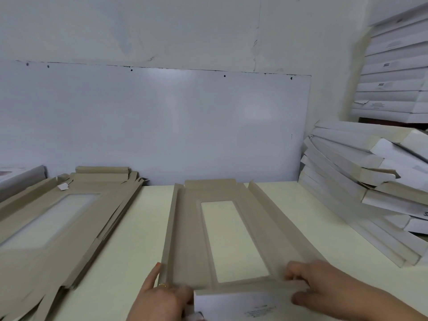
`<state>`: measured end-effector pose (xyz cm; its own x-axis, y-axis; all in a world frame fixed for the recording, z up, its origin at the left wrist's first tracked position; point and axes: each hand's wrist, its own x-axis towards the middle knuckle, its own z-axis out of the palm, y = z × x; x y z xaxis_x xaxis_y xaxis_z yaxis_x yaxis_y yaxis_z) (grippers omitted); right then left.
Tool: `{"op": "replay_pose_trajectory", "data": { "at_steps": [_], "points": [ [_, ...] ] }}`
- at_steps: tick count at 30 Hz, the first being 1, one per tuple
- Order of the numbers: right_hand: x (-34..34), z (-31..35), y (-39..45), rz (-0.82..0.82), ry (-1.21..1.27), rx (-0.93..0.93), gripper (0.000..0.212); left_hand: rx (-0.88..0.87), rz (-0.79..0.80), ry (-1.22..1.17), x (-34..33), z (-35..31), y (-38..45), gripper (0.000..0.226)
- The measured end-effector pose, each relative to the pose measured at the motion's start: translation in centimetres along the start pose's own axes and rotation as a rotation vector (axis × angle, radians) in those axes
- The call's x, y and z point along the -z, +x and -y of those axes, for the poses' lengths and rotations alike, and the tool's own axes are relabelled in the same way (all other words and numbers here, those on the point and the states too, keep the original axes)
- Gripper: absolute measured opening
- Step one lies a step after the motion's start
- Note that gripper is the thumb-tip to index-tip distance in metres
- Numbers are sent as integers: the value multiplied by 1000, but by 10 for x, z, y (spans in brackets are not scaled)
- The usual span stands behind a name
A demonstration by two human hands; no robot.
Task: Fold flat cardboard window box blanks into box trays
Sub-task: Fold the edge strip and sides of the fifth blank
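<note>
I see window box blanks (pixel 222 237) long axis 6-to-12 on surface (pixel 129 228) | left hand (pixel 159 295) fingers straight against side wall | right hand (pixel 324 286) fingers curled, pinching near flap (pixel 250 290)

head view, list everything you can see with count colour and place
blank: one, grey-brown with a window, middle of the table, long side flaps raised, near end flap folded up
flat blanks: a stack, count unclear, grey-brown, left on the table
folded trays: a leaning pile, count unclear, white and grey-brown, right on the table
boxes: a tall stack, count unclear, white, upper right
table: one, cream
board: one, white, against the wall behind the table
left hand: on the blank's near left corner, ring on one finger
right hand: fingers curled on the blank's near end flap
</note>
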<state>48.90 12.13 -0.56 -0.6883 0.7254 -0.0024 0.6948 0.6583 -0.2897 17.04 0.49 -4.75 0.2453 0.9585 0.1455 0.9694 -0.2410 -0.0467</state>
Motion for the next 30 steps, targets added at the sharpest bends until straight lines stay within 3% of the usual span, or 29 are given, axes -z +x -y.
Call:
{"op": "replay_pose_trajectory", "data": {
  "at_steps": [1, 3, 7, 9, 11, 13, 14, 16, 17, 18, 20, 21, 23, 24, 25, 27, 28, 30],
  "points": [
    [0, 2, 5, -4, 1, -1, 20, 95, -34, -64, 4, -6, 9, 40],
    [-1, 3, 12, -13, 16, -74, 21, 284, 51, -62, 9, -14, 19, 66],
    [-11, 0, 19, -39, 15, -192, 33, 400, 146, -94, 10, -20, 27, 86],
    [-21, 0, 24, -95, -45, -222, 34, 432, 111, -12, 3, -23, 34, 95],
    [-33, 5, 27, -133, -77, -244, 34, 423, -80, 104, 4, -31, 38, 79],
    [-48, 7, 32, -203, -133, -275, 37, 191, -269, 167, -4, -40, 36, 45],
    [-55, 11, 34, -211, -200, -292, 39, 104, -282, 267, -3, -46, 36, 42],
    [-68, 24, 42, -247, -341, -309, 35, 13, -411, 395, -18, -62, 42, 60],
    [-71, 32, 43, -328, -335, -281, 36, -25, -378, 500, -21, -70, 47, 62],
    [-75, 40, 47, -434, -335, -211, 36, 3, -256, 449, -20, -80, 53, 64],
    [-84, 52, 54, -460, -325, -60, 29, 34, -56, 145, -31, -97, 66, 68],
    [-83, 56, 54, -381, -222, -19, 32, 82, -4, 68, -35, -106, 72, 58],
    [-84, 52, 60, -266, -98, 46, 47, 186, -17, -10, -39, -115, 71, 56],
    [-86, 48, 63, -292, -173, 149, 48, 201, -46, -45, -43, -115, 70, 68],
    [-90, 45, 62, -226, -91, 175, 47, 235, -90, -68, -45, -112, 69, 79],
    [-90, 42, 55, -210, -161, 149, 46, 262, -154, 10, -48, -105, 62, 81],
    [-85, 42, 49, -114, -233, 94, 49, 249, -151, 44, -52, -98, 58, 80],
    [-84, 37, 44, -136, -381, -33, 71, 224, -84, 57, -56, -83, 52, 85]
  ]
}}
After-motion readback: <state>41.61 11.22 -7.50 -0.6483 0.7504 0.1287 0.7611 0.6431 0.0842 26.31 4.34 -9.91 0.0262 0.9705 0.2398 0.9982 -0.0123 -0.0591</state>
